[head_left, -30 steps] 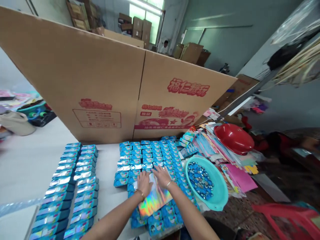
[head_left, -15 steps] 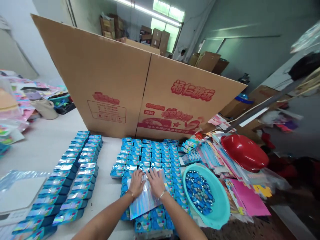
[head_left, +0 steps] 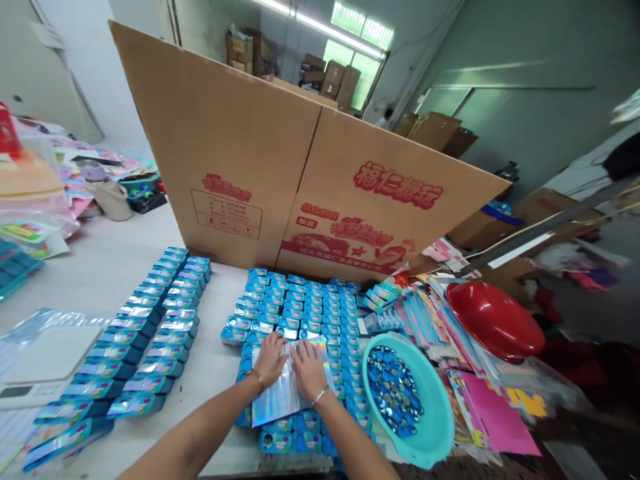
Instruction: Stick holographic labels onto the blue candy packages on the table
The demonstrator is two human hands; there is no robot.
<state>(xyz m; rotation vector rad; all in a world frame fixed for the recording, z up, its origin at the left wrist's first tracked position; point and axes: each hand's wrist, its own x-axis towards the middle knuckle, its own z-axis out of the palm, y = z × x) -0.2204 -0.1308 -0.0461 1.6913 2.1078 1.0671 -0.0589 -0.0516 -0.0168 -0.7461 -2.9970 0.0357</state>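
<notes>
Lying flat across a shiny silver sheet (head_left: 280,400), the left hand (head_left: 270,360) and the right hand (head_left: 309,370) both have their fingers extended, pressing from above and grasping nothing. The sheet rests on top of a packed block of blue boxes (head_left: 277,441), towards its near end. To the left, a bare strip of white table (head_left: 213,320) gives open room between the block and two rows of blue boxes (head_left: 165,350). On the right, a teal basin (head_left: 437,423) of blue and silvery pieces (head_left: 393,387) sits close beside the block; beyond, a cardboard panel (head_left: 225,133) closes off the far side.

The sheet's near edge runs aslant, rising rightward, with one corner pointing to the near left. Hands cover much of it, so I cannot tell its long axis.

Red print on the panel reads 福仁糖玩 in large characters, 板装 lower down, and 汕头市福仁食品 along the bottom band. Lettering on the boxes is too small to read.
</notes>
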